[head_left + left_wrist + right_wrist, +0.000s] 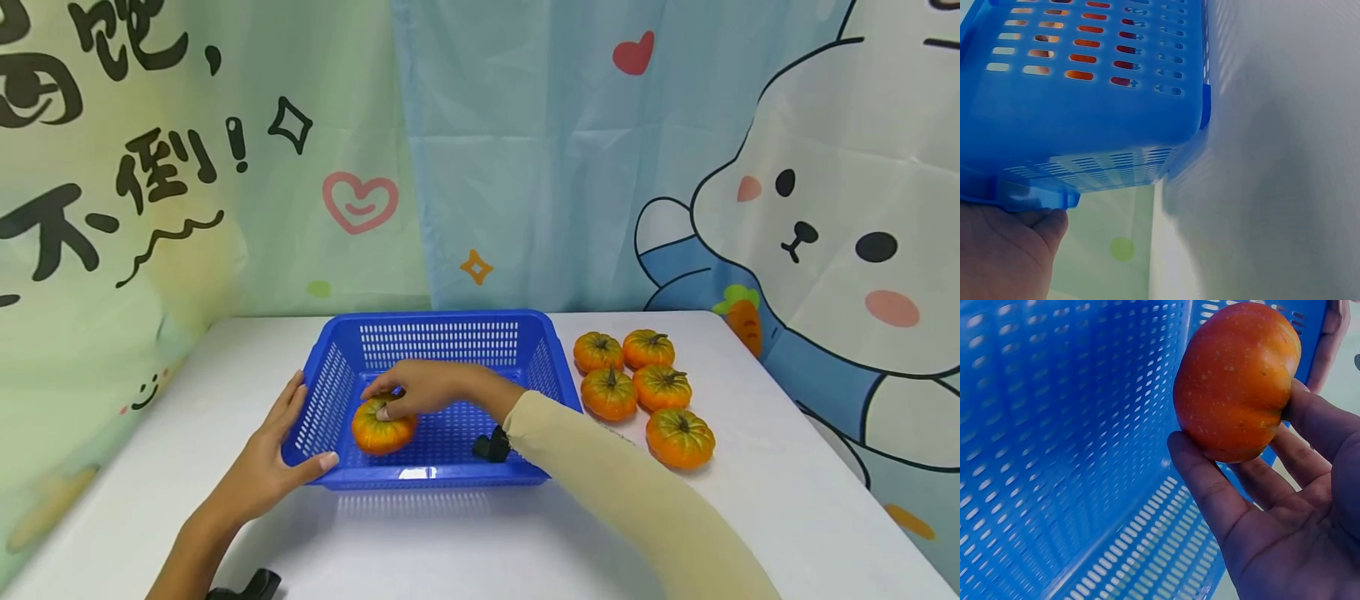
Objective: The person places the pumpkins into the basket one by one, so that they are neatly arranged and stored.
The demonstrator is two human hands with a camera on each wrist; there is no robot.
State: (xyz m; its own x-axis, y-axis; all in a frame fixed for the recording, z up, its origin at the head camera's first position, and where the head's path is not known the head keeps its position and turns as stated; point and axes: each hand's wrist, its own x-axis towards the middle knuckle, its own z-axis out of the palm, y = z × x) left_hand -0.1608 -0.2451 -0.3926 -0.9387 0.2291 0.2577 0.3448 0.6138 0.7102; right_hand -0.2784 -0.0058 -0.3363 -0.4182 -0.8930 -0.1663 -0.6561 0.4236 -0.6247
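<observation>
A blue plastic basket with slotted walls stands on the white table. Inside it, at the left, my right hand grips a small orange pumpkin from above. The right wrist view shows thumb and fingers around the pumpkin, near the basket's slotted wall. My left hand holds the basket's near left corner, its thumb on the front rim and its fingers along the left side. In the left wrist view, that hand meets the rim, and orange shows through the slots.
Several orange pumpkins sit in a group on the table, right of the basket. A black object shows by the right cuff, and another by the left wrist. A printed curtain hangs behind.
</observation>
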